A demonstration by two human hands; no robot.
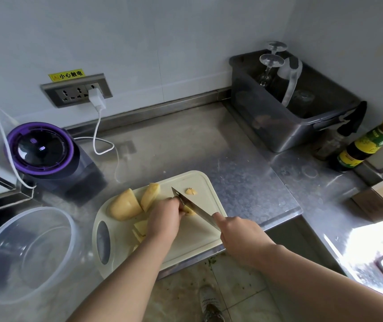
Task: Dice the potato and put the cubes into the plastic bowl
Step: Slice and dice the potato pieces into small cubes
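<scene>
Left hand (165,217) is pressed down with its fingers curled over a small potato piece (189,211) near the middle of the cutting board (199,238). The right hand (239,238) grips the knife (195,208) by the handle, forefinger laid along the back of the blade. The blade runs at an angle across the board, its edge right against that piece and its tip pointing to the board's far side.

Here's the layout. A steel tabletop (232,163) lies under it all, and the board sits at its near edge. Just left of the board is the clear plastic bowl (53,228), close beside it. At the board's far left corner there's a big potato chunk (124,205), with a narrower wedge (149,196) right up against it on the right. Toward the board's near side, partly under the left wrist, lie a few flat slices (140,230). Smallest of all is a little cluster of cut cubes (191,191), beyond the blade near the board's far edge.
</scene>
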